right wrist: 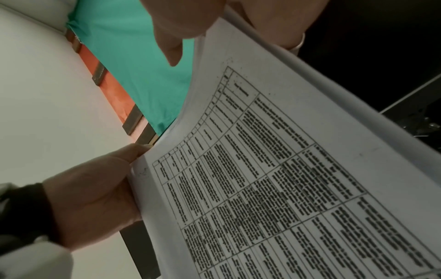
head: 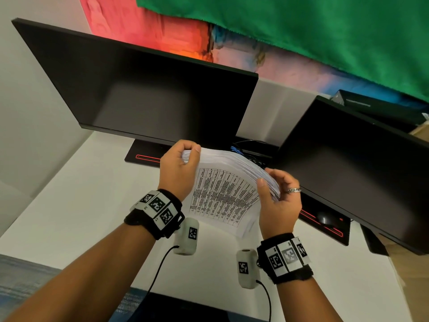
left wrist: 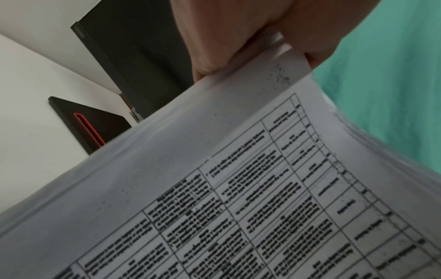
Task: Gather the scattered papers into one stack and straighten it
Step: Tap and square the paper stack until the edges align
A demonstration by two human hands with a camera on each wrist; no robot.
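A thick stack of white papers [head: 222, 196] with a printed table on its near sheet stands on its lower edge on the white desk [head: 81, 217], bowed towards me. My left hand [head: 183, 163] grips its upper left corner, thumb in front and fingers behind. My right hand [head: 276, 194] holds the upper right edge, fingers curled round the fanned sheet edges. In the left wrist view the stack [left wrist: 238, 188] fills the frame under the left hand [left wrist: 250, 43]. The right wrist view shows the stack [right wrist: 274, 169], my right hand [right wrist: 214, 20] at its top and my left hand [right wrist: 95, 198] at its far side.
Two dark monitors stand close behind the papers: one [head: 144, 96] at the left, one [head: 362, 163] at the right, each on a black base with a red line [head: 144, 156]. Cables [head: 246, 149] lie between them. A green cloth [head: 325, 31] hangs behind.
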